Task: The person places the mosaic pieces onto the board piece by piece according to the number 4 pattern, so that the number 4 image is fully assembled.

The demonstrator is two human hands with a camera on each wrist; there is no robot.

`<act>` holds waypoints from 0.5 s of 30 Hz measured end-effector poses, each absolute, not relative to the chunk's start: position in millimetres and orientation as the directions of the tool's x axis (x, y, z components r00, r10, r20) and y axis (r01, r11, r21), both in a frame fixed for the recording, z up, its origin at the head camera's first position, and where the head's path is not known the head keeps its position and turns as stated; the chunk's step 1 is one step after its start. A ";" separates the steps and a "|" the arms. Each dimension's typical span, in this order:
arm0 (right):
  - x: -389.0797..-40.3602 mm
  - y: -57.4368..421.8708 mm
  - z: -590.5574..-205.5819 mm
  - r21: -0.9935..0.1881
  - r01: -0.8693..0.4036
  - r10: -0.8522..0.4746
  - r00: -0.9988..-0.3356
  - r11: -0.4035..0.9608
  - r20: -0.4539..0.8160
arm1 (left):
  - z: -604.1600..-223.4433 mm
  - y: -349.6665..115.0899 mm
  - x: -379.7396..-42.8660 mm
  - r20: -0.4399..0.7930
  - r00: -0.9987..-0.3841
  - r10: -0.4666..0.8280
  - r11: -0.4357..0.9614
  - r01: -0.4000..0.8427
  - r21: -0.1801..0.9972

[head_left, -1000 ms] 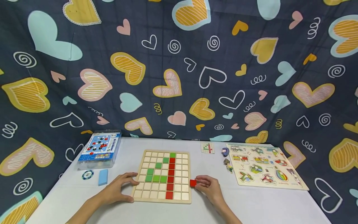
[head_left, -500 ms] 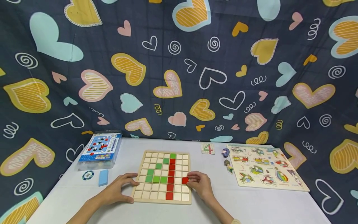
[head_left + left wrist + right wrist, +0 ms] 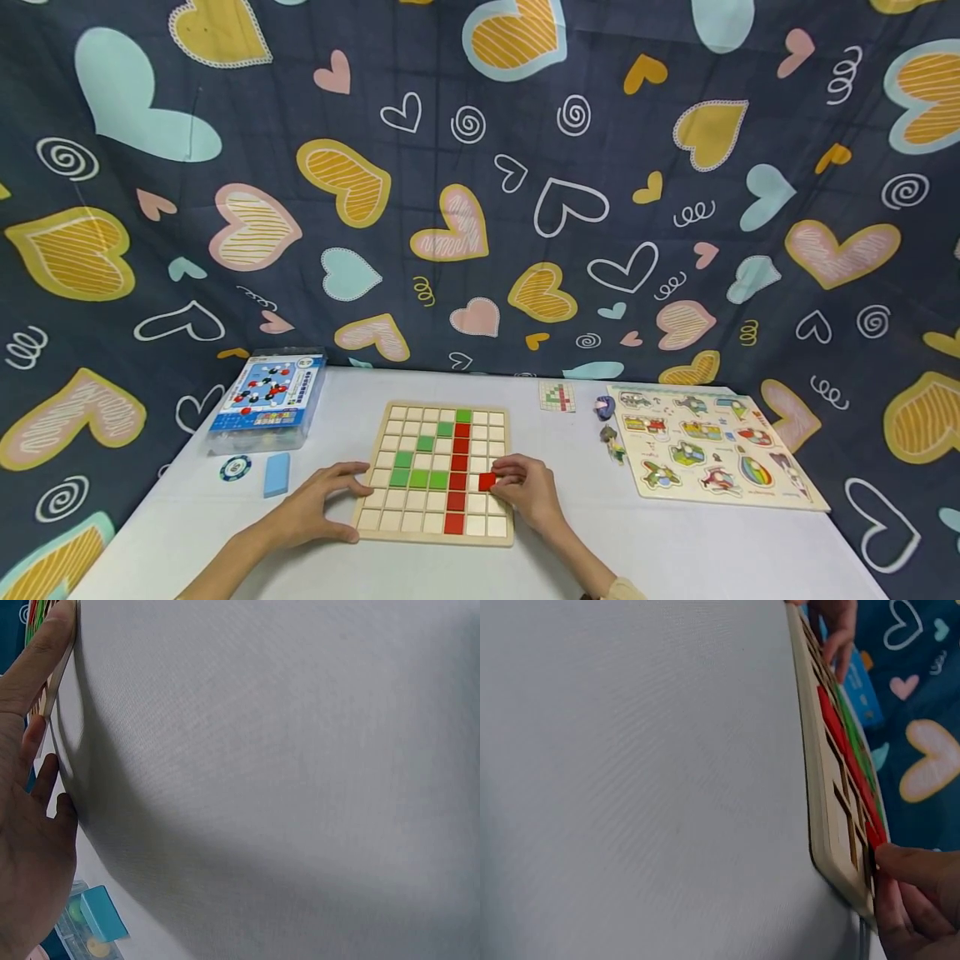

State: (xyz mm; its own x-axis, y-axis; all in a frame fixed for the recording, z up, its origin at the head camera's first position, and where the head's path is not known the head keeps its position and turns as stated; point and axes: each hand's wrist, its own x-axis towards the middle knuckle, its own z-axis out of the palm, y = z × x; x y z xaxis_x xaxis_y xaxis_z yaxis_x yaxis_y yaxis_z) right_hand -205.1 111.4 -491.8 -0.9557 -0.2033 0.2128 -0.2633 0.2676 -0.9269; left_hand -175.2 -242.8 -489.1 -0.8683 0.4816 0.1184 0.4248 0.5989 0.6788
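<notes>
A square wooden grid board lies on the table with green tiles and a column of red tiles set in its cells. My right hand pinches a loose red tile between thumb and fingertips, over the cells right of the red column. In the right wrist view, that thumb is close over the board's surface. My left hand rests at the board's left edge, thumb by the near left corner, fingers spread. The left wrist view shows its thumb against the board's edge.
A small pattern card lies behind the board. Rightward are two small figures, one purple, and a wooden picture puzzle. A boxed set, a round chip and a blue block are at left. A heart-patterned cloth hangs behind.
My right hand has carried the red tile leftward, from beside the board's right edge to over the cells near the red column. The left hand has stayed in place.
</notes>
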 end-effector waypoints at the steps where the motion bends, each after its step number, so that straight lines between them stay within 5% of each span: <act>1: -205.5 109.5 -491.5 -0.926 -0.263 -0.210 -0.955 0.272 0.210 | -488.9 -243.0 -175.3 0.117 -0.869 0.481 0.599 0.424 0.680; 15: -208.0 112.0 -486.4 -0.909 -0.293 -0.233 -0.945 0.297 0.229 | -476.5 -243.6 -180.6 0.071 -0.858 0.508 0.572 0.398 0.717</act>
